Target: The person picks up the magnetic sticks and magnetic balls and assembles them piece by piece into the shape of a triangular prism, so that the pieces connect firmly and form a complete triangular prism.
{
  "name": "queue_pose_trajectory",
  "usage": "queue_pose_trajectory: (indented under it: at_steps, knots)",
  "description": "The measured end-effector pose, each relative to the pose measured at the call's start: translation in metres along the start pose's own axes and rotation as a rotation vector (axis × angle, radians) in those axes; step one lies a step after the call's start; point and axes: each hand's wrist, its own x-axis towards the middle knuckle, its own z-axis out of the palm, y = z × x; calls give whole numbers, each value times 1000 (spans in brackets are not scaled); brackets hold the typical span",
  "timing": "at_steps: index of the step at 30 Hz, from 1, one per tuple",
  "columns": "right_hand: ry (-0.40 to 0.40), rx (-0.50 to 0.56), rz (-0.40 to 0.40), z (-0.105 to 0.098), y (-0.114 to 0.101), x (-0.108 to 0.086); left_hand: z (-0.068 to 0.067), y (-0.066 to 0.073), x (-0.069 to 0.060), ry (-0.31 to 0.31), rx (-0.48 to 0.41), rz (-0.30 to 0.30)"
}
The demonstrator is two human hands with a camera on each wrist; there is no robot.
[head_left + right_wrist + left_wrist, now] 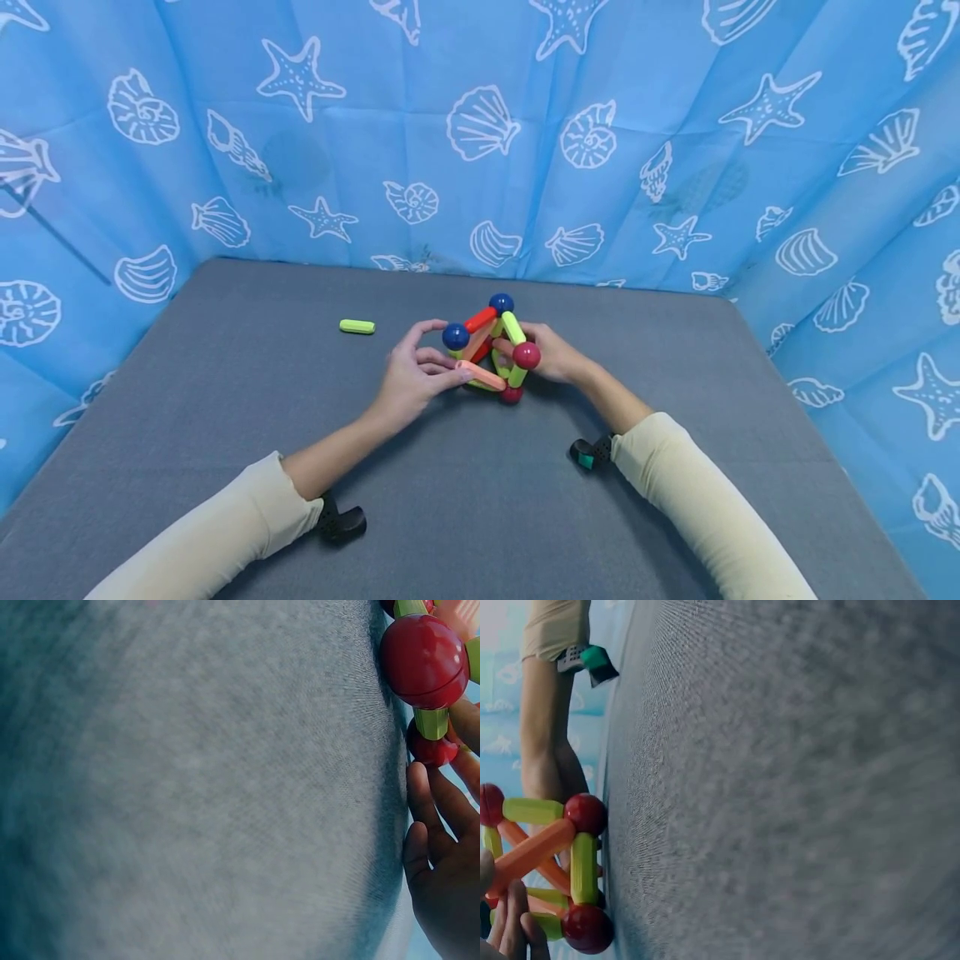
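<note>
A frame of magnetic building sticks and balls stands on the grey table between the hands. Blue balls mark its far and left corners, and dark red balls its right and near ones; yellow-green, red and orange sticks link them. My left hand pinches a light orange stick, whose other end meets the near red ball. In the left wrist view, this orange stick slants up to a red ball. From the right, my right hand holds the frame, some fingers partly hidden behind it.
One loose yellow-green stick lies on the grey table, left of the frame. A blue curtain with white shells and starfish hangs behind the table and along its sides. Dark devices sit at both wrists.
</note>
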Motion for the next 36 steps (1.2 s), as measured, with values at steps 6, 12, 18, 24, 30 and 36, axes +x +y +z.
queue_pose_trajectory:
  at_steps: [6, 12, 18, 24, 30, 36]
  knots:
    - [4, -15, -11, 0, 1, 2, 6, 4, 6, 65, 176, 115]
    - [-1, -15, -20, 1, 1, 1, 8, 5, 8, 41, 198, 160]
    - [18, -17, -9, 0, 1, 1, 4, 2, 8, -25, 170, 208]
    - [-2, -11, -5, -1, 1, 1, 1, 2, 7, -52, 176, 198]
    - [-1, -4, 3, -1, -1, 0, 4, 7, 10, 3, 250, 205]
    - [-1, -23, 17, 0, -2, 1, -6, 9, 14, -96, 259, 164]
